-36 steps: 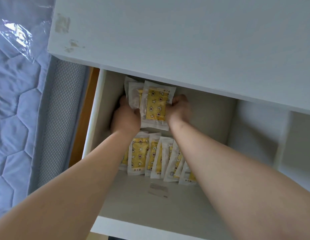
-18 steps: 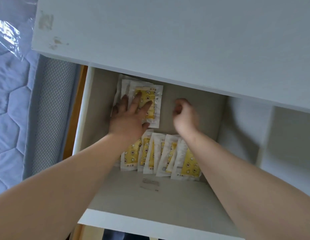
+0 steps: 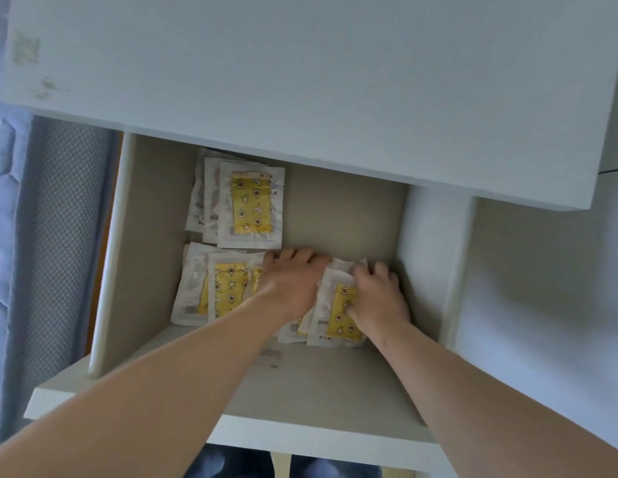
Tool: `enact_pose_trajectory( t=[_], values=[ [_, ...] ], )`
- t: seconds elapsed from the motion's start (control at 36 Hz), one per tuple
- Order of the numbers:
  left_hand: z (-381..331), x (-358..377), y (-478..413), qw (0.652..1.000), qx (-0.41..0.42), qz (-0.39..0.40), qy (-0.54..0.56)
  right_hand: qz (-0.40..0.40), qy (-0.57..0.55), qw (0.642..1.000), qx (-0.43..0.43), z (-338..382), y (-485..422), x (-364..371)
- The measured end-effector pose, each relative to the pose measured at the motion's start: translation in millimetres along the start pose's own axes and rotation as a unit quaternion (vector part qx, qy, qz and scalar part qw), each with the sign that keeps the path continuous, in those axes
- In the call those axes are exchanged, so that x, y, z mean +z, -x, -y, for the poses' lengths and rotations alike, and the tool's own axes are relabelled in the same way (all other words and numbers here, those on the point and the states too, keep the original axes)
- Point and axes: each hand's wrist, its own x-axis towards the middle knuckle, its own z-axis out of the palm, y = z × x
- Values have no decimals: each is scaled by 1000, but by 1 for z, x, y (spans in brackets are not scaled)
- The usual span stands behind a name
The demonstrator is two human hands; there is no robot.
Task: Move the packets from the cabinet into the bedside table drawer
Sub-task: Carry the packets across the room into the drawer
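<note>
Arranging step, inside drawer (image 3: 145, 219). Left hand (image 3: 293, 281) curls over near packets (image 3: 228, 291); right hand (image 3: 378, 298) grips rightmost packets (image 3: 338, 315). Far stack (image 3: 252, 205) lies flat. Next, likely: square row, release.

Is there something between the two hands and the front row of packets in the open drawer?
Nothing visible is in the way. The left hand and the right hand lie directly on the front row of packets in the drawer. The back stack lies farther back, not under the hands.
</note>
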Motion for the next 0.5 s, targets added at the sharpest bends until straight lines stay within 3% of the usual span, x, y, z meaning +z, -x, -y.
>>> enact_pose_trajectory(
  t=[0.11, 0.25, 0.33, 0.42, 0.5],
  values=[
    [-1, -3, -4, 1000, 3, -1, 11, 22, 45, 998, -26, -1, -1, -4],
    [-8, -5, -11, 1000, 19, 3, -2, -25, 211, 974, -74, -3, -2, -21],
    [-10, -6, -16, 1000, 15, 4, 16, -57, 202, 973, -96, -4, -5, -24],
    [-7, -9, -17, 999, 16, 21, 20, -28, 154, 981, -117, -3, -9, -23],
    [-3, -10, -13, 999, 26, 38, 11, -11, 179, 977, -115, -4, -10, -22]
  ],
)
